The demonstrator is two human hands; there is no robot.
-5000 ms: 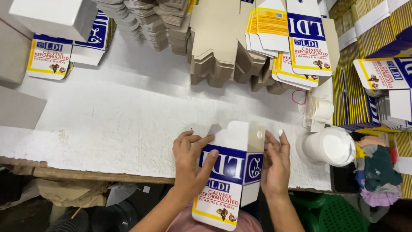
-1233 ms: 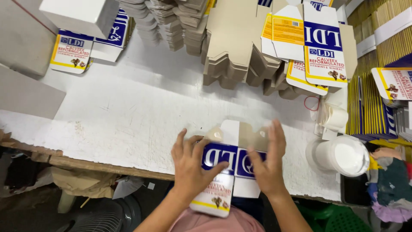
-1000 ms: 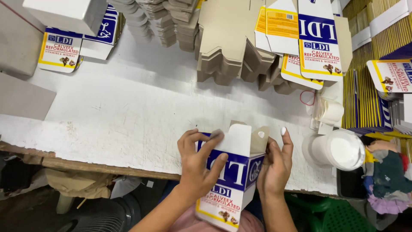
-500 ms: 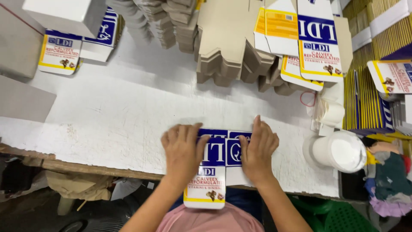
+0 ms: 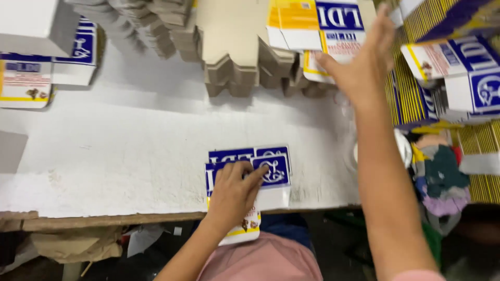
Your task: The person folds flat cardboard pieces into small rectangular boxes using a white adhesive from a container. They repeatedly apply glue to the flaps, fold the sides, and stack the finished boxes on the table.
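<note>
**Folded carton pressed flat at the near edge of the worktop**

Folded carton [image 5: 249, 179], blue, white and yellow, lying flat at the near edge of the worktop [image 5: 130, 151], one end hanging over that edge toward a pink garment below. Pinned under the left hand [image 5: 234, 195]: palm down, fingers spread narrow, fingertips on the blue panel, nothing clasped, only pressing. Seemingly two layers, the upper one set a little askew on the lower.

Right hand [image 5: 359, 65] raised well away, over the far right corner, open wide with fingers splayed, holding nothing, hovering at a stack of printed flat cartons [image 5: 317, 26] with yellow and blue faces. Contact with that stack not clear.

Just left of that stack, along the far edge, piles of plain brown carton blanks [image 5: 234, 47] with notched edges. At the far left corner, a white box [image 5: 31, 26] above more printed cartons [image 5: 47, 70]. Off the right edge, further printed cartons [image 5: 458, 67] and a heap of coloured rags [image 5: 440, 179]. Beside the right forearm, a white round container [image 5: 403, 148], mostly hidden.
</note>
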